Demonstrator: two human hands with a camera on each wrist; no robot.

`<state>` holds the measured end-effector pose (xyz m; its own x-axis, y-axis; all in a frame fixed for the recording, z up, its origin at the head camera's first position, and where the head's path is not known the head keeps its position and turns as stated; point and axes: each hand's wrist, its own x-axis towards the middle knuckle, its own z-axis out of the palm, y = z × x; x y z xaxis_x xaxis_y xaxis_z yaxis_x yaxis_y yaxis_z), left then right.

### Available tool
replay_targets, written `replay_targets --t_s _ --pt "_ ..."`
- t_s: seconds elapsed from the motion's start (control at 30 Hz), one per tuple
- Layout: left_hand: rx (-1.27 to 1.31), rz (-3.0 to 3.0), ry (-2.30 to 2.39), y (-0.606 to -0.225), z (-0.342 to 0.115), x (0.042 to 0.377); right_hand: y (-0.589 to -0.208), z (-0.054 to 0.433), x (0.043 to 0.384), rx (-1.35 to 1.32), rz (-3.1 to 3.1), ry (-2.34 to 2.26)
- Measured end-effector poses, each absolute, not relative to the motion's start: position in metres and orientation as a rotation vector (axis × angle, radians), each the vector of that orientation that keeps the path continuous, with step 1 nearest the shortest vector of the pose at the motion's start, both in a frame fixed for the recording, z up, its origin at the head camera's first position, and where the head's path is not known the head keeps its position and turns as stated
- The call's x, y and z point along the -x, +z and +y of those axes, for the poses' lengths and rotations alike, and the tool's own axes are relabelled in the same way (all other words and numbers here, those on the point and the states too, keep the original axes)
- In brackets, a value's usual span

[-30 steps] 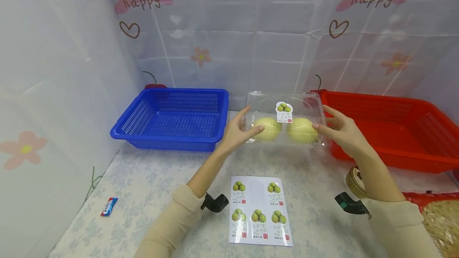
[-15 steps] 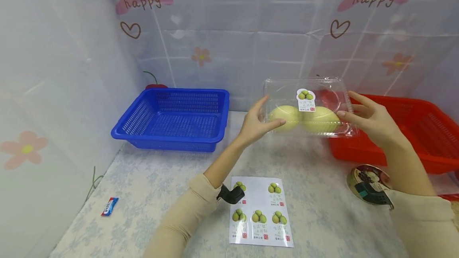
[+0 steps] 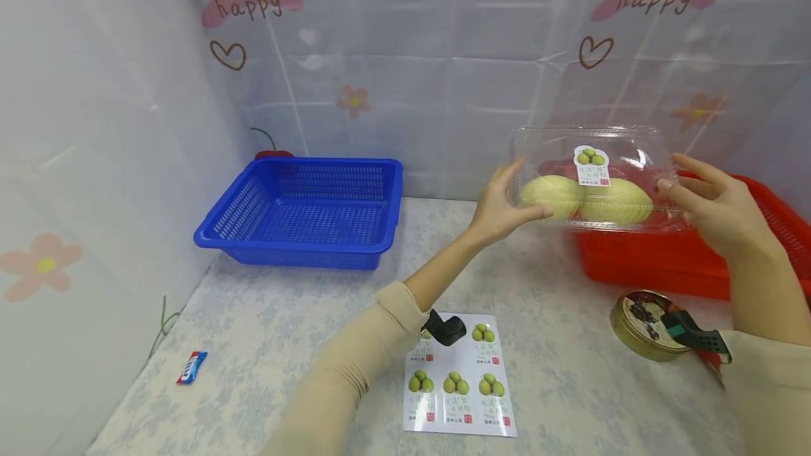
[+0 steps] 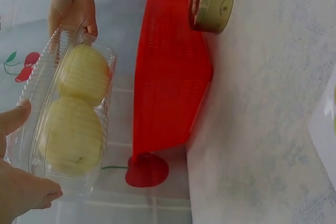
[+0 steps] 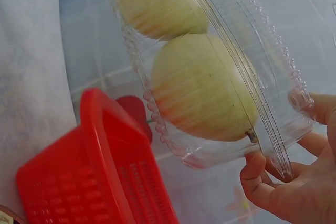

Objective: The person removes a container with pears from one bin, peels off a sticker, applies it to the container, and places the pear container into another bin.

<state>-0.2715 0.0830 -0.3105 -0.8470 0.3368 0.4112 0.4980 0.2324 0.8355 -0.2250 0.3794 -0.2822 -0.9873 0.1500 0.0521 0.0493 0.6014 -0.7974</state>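
A clear plastic clamshell box [image 3: 624, 148] with two pale yellow-green pears [image 3: 616, 200] inside is held up in the air by both hands. On its lid is a white sticker [image 3: 592, 169] printed with pears. My left hand [image 3: 500, 206] grips the box's left end, thumb in front. The right hand [image 3: 722, 206] grips the opposite end; in the right wrist view its fingers curl at the box corner. In the head view the box overlaps the left part of the red basket [image 3: 659, 259], and the left wrist view shows it raised off the table.
A blue basket [image 3: 298, 248] stands at the back left. A sheet of pear stickers [image 3: 461, 393] lies on the table in front. Right of it sits a round gold tin [image 3: 646, 326], partly behind the right wrist camera. A small blue-red wrapped packet [image 3: 191, 367] lies far left.
Both hands have carried the box of pears to the right and upward, from between the baskets to over the red basket's left part. The baskets and sticker sheet have stayed put.
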Motion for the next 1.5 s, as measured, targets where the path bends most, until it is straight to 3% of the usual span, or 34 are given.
replay_targets --t_s 0.33,0.6,0.8,1.13,1.3,1.5 --pt "0.862 -2.39 -1.41 -0.306 0.125 0.286 -0.289 0.409 0.234 0.17 -2.076 2.035" --pt "0.84 -2.469 -1.227 -0.303 0.154 0.295 -0.295 0.442 0.243 0.095 -1.924 2.104" --pt "0.795 -2.511 -1.257 -0.3 0.174 0.294 -0.337 0.524 0.289 -0.189 -1.785 2.172" --pt "0.503 -2.674 -1.222 -0.298 0.199 0.294 -0.402 0.638 0.357 -0.083 -1.835 2.136" --pt "0.411 -2.686 -1.275 -0.301 0.203 0.297 -0.391 0.619 0.342 0.057 -1.879 2.21" --pt "0.334 -2.645 -1.594 -0.304 0.21 0.299 -0.377 0.592 0.319 0.033 -1.864 2.245"
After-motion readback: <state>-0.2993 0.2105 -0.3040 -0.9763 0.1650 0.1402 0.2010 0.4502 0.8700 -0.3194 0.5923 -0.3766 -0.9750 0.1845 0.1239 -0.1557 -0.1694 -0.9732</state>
